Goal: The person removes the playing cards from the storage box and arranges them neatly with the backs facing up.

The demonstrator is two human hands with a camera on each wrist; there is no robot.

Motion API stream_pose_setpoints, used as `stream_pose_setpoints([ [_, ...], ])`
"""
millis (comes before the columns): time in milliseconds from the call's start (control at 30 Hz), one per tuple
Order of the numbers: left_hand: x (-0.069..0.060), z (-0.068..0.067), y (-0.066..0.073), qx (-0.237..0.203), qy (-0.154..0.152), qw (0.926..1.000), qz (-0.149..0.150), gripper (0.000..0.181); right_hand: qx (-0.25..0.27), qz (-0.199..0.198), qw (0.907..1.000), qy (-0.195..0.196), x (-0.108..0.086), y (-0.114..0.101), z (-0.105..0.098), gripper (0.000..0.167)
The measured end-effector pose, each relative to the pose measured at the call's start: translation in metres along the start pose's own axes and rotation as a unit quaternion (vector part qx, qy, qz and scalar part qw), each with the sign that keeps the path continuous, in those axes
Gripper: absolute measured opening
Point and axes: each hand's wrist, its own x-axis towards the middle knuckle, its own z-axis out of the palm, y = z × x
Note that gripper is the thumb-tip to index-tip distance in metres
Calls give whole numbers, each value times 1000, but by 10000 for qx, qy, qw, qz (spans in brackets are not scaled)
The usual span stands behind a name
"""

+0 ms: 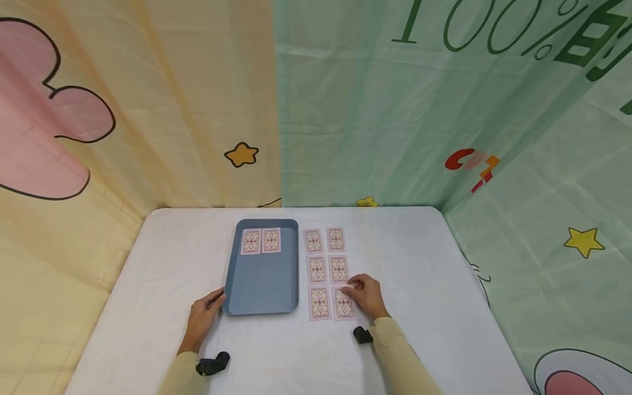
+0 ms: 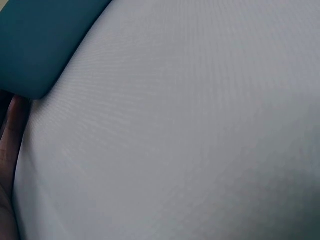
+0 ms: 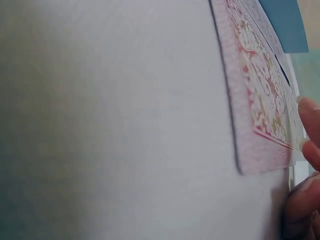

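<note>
A blue-grey tray [image 1: 264, 288] lies on the table with two playing cards, a left card [image 1: 250, 241] and a right card [image 1: 271, 240], face down near its far edge. My left hand [image 1: 202, 315] rests at the tray's near left side, its fingers touching the rim; in the left wrist view a finger [image 2: 15, 125] reaches the tray's corner. Right of the tray, several face-down cards lie in two columns. My right hand [image 1: 367, 296] is over the nearest card [image 1: 344, 307] of the right column, thumb and fingertips apart. In the right wrist view, fingertips [image 3: 310, 117] are beside a card [image 3: 260, 90].
A white cloth covers the table [image 1: 419, 263]. Printed curtains [image 1: 345, 120] stand behind it and along both sides. The cards right of the tray include a far left one [image 1: 313, 241] and a near left one [image 1: 319, 303]. Black wrist cameras sit on both wrists.
</note>
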Motion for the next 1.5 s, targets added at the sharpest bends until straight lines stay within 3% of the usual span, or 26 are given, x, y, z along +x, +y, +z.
stream_pose_setpoints([
  [267,-1,0,1,-23,-14,10000,-10,45,285,184,9994,71,1,-15,0,12],
  [567,-1,0,1,-107,-30,9999,8,46,440,-84,9986,-291,28,-52,13,10],
  [767,-1,1,2,-145,-44,9999,-16,45,461,-492,9964,-511,49,-80,32,13],
  [1067,-1,1,4,-149,-25,9998,-111,44,713,-690,9893,-1070,77,-118,66,22],
  [1267,-1,1,2,-27,23,10000,-5,44,864,-866,9839,-1301,92,-132,85,22],
  [1500,-2,2,1,-55,80,9999,-36,44,1224,-427,9821,-1364,104,-147,104,24],
])
